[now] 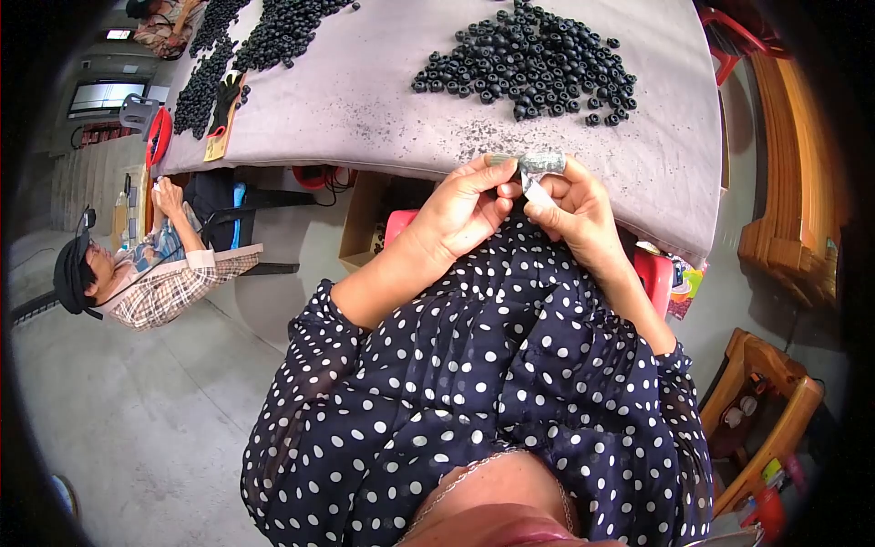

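My two hands meet just off the near edge of the cloth-covered table. Grey-smudged tape [544, 162] wraps a fingertip of my right hand [581, 214], and a loose white strip [538, 193] hangs from it, pinched by the right thumb. My left hand [465, 210] has its thumb and fingers closed at the other end of the tape; a grey wrap also shows by its index fingertip. What exactly the left fingertips grip is partly hidden. Beyond my hands lies a heap of small, round black pieces with holes [538, 64].
More black pieces [283, 32] lie at the table's far left, near a black glove [224, 105]. Dark crumbs dot the pale tablecloth [383, 100]. To the left sits another person [173, 283] in a checked shirt. A wooden bench [788, 182] and a wooden chair [766, 401] stand right.
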Demonstrator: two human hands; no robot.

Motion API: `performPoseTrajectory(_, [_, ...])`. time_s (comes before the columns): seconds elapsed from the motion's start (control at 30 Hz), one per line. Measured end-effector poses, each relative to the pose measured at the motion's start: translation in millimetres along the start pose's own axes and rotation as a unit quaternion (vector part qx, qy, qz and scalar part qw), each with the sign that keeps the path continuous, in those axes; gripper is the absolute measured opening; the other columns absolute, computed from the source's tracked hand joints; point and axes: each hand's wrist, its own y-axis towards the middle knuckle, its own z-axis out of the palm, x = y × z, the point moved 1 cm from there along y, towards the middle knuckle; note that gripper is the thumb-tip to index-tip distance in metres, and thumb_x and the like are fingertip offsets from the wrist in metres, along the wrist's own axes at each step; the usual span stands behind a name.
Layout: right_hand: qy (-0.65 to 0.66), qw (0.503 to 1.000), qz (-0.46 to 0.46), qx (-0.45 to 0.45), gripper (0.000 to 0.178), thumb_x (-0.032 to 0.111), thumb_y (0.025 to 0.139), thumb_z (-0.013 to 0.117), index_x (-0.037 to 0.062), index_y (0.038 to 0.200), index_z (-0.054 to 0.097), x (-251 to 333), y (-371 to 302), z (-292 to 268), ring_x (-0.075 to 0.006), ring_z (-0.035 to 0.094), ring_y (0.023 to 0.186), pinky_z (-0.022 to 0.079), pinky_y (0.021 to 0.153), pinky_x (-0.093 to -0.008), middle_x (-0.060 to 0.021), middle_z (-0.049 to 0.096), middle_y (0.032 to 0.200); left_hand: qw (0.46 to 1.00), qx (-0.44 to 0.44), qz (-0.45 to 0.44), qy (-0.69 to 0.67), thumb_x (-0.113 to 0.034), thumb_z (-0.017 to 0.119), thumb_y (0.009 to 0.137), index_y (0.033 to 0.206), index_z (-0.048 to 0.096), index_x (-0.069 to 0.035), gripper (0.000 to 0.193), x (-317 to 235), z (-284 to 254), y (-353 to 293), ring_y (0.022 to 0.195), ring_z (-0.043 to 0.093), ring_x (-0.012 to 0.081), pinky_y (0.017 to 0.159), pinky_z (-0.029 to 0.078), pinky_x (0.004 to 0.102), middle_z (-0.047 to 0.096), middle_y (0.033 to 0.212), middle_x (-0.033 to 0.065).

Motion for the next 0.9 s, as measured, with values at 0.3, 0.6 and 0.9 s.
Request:
performPoseTrajectory(0.3, [0.141,0.988,0.061,-0.011,0.026,0.008,0.081,0.064,0.0034,0.105,0.054,-14.3,4.6,-9.2,-0.0023,0.046,0.052,0.03,0.039,-0.0142,0.0013,0.056,0.071,0.998,-0.035,0.011,0.05,-0.006,0.062,0.082,0.085,0.059,-0.002,0.006,5.9,-8.3,3.5,0.064,0.056,0.0098,0.054,0.05,0.0188,0.059,0.074,0.0037])
performPoseTrajectory(0.6, [0.123,0.992,0.027,-0.001,0.027,0.007,0.082,0.063,0.0029,0.107,0.053,-11.8,4.7,-7.0,-0.0021,0.047,0.054,0.032,0.04,-0.0138,-0.0006,0.06,0.076,1.0,-0.006,0.005,0.005,-0.009,0.06,0.084,0.086,0.059,-0.003,0.006,2.7,-9.8,7.2,0.067,0.057,0.0086,0.055,0.053,0.0187,0.059,0.078,0.0046])
performPoseTrajectory(0.9, [0.077,0.997,0.017,0.0,0.037,0.007,0.079,0.066,0.0032,0.112,0.05,-5.2,1.6,-2.5,-0.001,0.045,0.051,0.032,0.042,-0.0139,-0.0004,0.061,0.078,1.0,-0.017,0.003,-0.003,-0.009,0.06,0.085,0.088,0.058,-0.004,0.007,-0.3,-5.0,5.5,0.067,0.056,0.009,0.056,0.053,0.0187,0.058,0.078,0.0043])
